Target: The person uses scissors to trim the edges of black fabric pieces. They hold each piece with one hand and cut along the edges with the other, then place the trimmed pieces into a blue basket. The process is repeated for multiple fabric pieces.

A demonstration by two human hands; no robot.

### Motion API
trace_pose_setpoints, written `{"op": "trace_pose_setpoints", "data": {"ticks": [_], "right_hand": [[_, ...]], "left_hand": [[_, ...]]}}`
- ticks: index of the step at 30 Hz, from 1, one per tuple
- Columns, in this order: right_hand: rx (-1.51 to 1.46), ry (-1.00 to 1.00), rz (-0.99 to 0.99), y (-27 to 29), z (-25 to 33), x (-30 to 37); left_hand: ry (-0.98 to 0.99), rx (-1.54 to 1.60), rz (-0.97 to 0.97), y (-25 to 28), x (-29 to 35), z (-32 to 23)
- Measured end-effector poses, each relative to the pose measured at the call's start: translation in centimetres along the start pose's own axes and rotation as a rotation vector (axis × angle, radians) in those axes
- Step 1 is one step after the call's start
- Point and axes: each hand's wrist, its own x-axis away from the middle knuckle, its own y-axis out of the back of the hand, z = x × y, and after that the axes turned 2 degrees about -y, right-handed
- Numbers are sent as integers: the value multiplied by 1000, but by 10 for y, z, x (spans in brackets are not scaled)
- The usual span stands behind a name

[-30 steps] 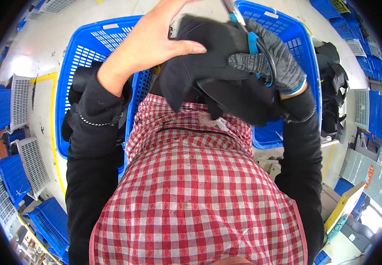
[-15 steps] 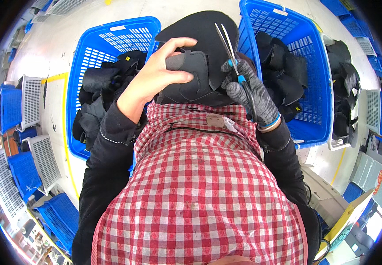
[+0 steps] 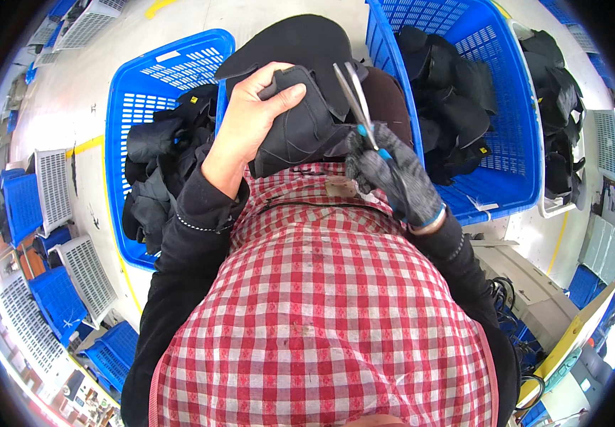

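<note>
A black fabric piece (image 3: 297, 132) with stitched edges lies over my lap, its wide rounded flap (image 3: 293, 43) spreading away from me. My bare left hand (image 3: 254, 117) grips its folded upper part, thumb on top and fingers behind. In my right hand (image 3: 396, 171), which wears a grey knit glove, is a pair of scissors (image 3: 356, 96) with blue-marked handles. The blades point away from me and stand slightly apart, just right of the black piece. The glove's fingertips are close to the piece's right edge; whether they touch it I cannot tell.
Blue plastic baskets stand on both sides, the left basket (image 3: 115, 142) and the right basket (image 3: 528, 121), each holding several black pieces. Beyond the right one is a white crate (image 3: 560, 206) with more. Grey and blue crates (image 3: 55, 188) line the floor at left.
My left hand has taken a firmer hold and tilted the black piece, moving slightly left. My right hand with the scissors has shifted a little left and lower.
</note>
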Motion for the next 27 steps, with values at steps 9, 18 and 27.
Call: {"op": "trace_pose_setpoints", "data": {"ticks": [9,18,27], "right_hand": [[80,8,-14,10,-36,-11],[660,140,-162,-5,-23,-7],[682,175,-131,-5,-23,-4]], "left_hand": [[-1,22,68,-17,6,14],[-33,45,9,-12,22,22],[6,123,-16,-8,32,26]]}}
